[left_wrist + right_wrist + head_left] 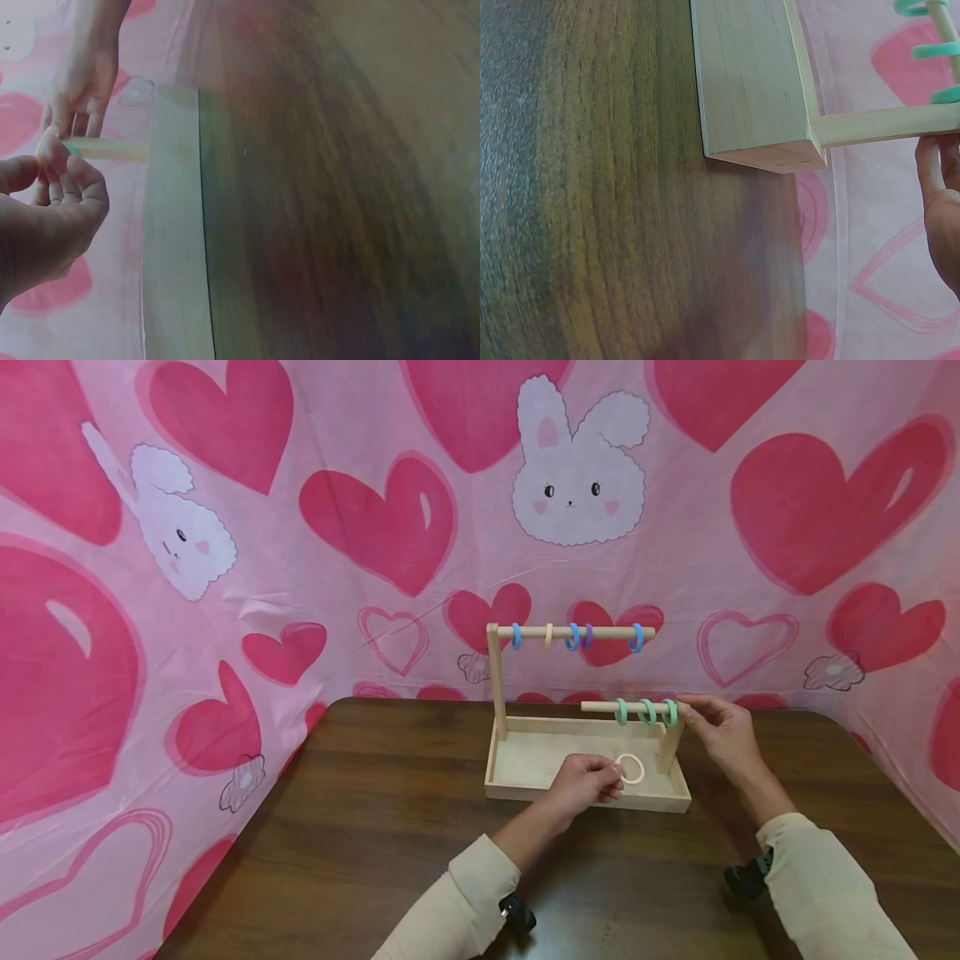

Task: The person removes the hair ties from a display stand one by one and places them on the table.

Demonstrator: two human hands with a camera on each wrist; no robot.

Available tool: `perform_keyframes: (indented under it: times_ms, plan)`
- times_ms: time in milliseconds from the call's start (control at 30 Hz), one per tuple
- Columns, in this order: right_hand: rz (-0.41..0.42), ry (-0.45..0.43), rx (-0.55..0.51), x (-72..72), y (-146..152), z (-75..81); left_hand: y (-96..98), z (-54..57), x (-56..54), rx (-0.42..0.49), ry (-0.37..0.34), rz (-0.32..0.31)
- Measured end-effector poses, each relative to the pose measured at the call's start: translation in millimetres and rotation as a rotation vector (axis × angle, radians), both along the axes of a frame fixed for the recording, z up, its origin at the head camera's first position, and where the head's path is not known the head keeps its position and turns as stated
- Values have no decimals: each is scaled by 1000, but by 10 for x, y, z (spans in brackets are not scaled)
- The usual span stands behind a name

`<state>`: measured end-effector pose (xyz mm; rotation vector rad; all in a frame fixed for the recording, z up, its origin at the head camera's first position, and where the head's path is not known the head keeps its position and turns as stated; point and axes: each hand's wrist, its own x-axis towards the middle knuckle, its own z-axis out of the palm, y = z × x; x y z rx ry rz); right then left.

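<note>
Behind the tray hung a pink backdrop [480,568] printed with hearts and rabbits; beneath it spread the dark wooden table [337,810]. The tray [517,792] carried a tall post [497,685] at its left end and a short post [670,750] at its right, so the upper bar [611,632] and lower bar [596,707] each ran above it with one free end. The right hand [723,731] gripped the short post's top above the tray's right end, apparently to steady it. Over the tray's front, the left hand [588,779] pinched a pale ring [642,768] by its edge, probably to leave its hole clear. Above the tray, three green rings [621,718] hung on the lower bar; three blue rings [517,637], a cream ring [548,635] and a purple ring [588,635] hung on the upper. No brand, label or writing was legible.
</note>
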<state>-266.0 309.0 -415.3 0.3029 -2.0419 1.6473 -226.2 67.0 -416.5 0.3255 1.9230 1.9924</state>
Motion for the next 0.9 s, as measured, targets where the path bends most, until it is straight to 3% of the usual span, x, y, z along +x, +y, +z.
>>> perform_keyframes:
  times_ms: [333, 900]
  plan:
    - [3, 17, -6, -10, -4, 9, 87, -43, 135, -111, -51, -93]
    - [2, 29, -19, -11, -1, -10, 230, -149, 199, -219, -89, -215]
